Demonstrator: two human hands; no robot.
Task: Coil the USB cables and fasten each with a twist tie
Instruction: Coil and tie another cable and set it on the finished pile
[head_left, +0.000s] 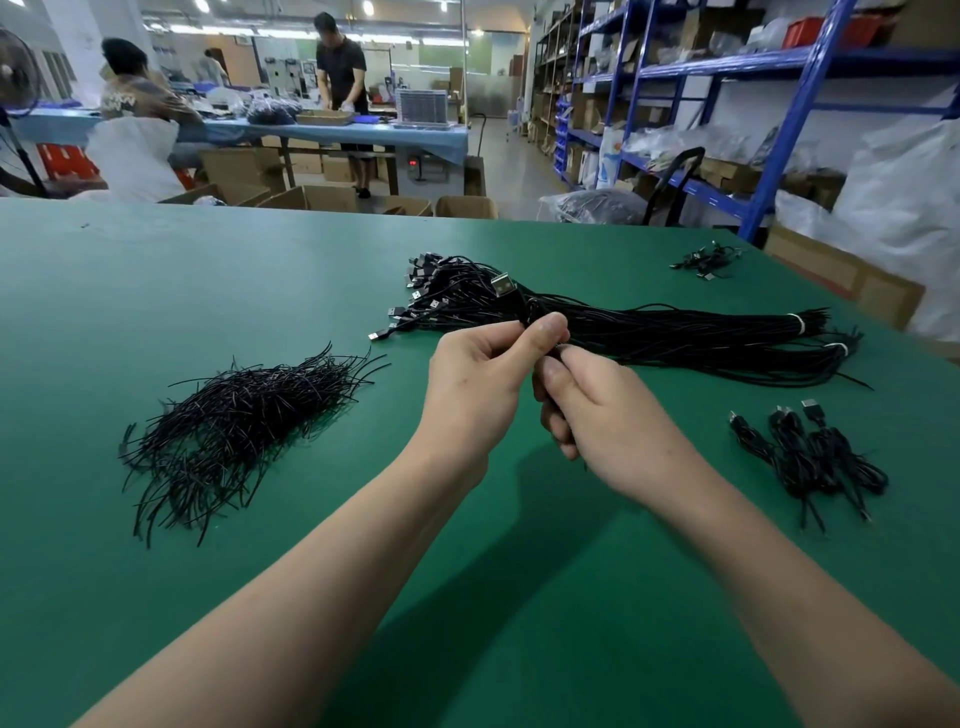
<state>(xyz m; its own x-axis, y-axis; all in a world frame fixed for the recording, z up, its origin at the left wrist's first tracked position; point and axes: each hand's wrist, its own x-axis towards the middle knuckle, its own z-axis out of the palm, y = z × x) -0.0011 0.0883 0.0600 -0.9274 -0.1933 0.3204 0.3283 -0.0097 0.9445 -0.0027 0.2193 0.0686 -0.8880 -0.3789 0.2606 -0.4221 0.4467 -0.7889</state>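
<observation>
Both hands meet above the middle of the green table (260, 270). My left hand (478, 384) pinches a black USB cable (514, 299) between thumb and fingers; its silver USB-A plug sticks up behind the thumb. My right hand (587, 410) grips the coiled part of the same cable, most of it hidden in the fist. Behind the hands lies a long bundle of uncoiled black cables (649, 327), bound with white bands at its right end. A heap of black twist ties (234, 426) lies to the left. Several coiled, tied cables (810, 457) lie to the right.
A small cluster of cables (706, 260) sits at the far right of the table. Cardboard boxes (841, 275) stand past the right edge, blue shelving (779, 130) behind them. Two people work at a distant blue table (291, 130).
</observation>
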